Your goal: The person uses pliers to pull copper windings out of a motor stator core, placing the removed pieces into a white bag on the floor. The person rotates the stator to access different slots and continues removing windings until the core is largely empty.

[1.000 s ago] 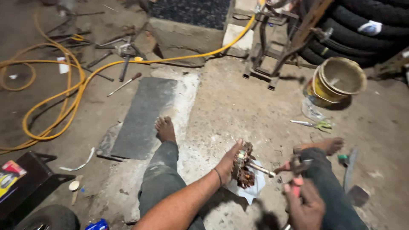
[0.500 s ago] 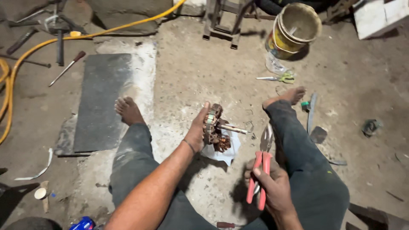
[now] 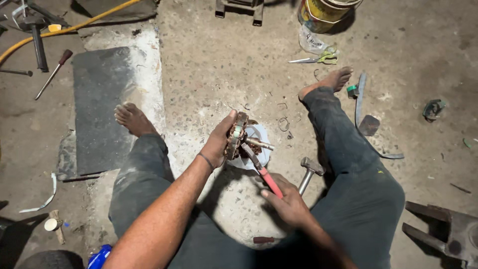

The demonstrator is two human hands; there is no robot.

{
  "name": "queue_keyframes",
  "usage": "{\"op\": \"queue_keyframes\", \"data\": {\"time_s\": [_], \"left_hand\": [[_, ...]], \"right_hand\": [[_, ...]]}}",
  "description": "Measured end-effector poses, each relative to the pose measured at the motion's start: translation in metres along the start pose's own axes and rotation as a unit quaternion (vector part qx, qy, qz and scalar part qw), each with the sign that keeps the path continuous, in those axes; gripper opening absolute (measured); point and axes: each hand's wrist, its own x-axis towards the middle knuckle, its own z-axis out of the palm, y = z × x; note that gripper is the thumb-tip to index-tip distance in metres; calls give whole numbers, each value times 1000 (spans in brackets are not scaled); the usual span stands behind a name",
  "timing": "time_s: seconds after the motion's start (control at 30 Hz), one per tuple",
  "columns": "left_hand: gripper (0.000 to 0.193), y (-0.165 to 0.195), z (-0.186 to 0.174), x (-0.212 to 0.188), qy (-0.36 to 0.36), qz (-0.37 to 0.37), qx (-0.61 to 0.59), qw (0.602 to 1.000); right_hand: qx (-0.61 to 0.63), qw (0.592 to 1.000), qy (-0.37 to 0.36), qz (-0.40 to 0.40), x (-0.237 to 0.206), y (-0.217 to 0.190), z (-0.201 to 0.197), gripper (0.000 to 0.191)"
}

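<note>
A: Where do we work?
B: On a rough concrete floor. Our left hand clamps the rusty motor part between our legs; our right hand grips red-handled pliers. A hammer lies beside.

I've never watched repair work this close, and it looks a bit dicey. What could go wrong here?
The left hand grips the rusty motor part right where the red-handled pliers, worked by the right hand, bite in; a slip could jab the fingers. The part is propped up only by that hand, so it might twist or drop. Both bare feet rest near wire scraps and a hammer, which could hurt them.
</note>
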Motion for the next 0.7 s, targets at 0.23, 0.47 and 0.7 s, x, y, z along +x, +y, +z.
{"op": "queue_keyframes", "data": {"time_s": [0.23,0.47,0.7], "left_hand": [[49,-13,-2,10,57,24,97,993],[56,-21,-8,14,131,33,346,929],[56,-19,6,8,84,-49,192,977]], "right_hand": [[-52,998,-34,-13,6,-16,-15,42],[-50,997,-55,18,-4,10,-15,33],[-15,995,-24,94,-11,34,8,31]]}}
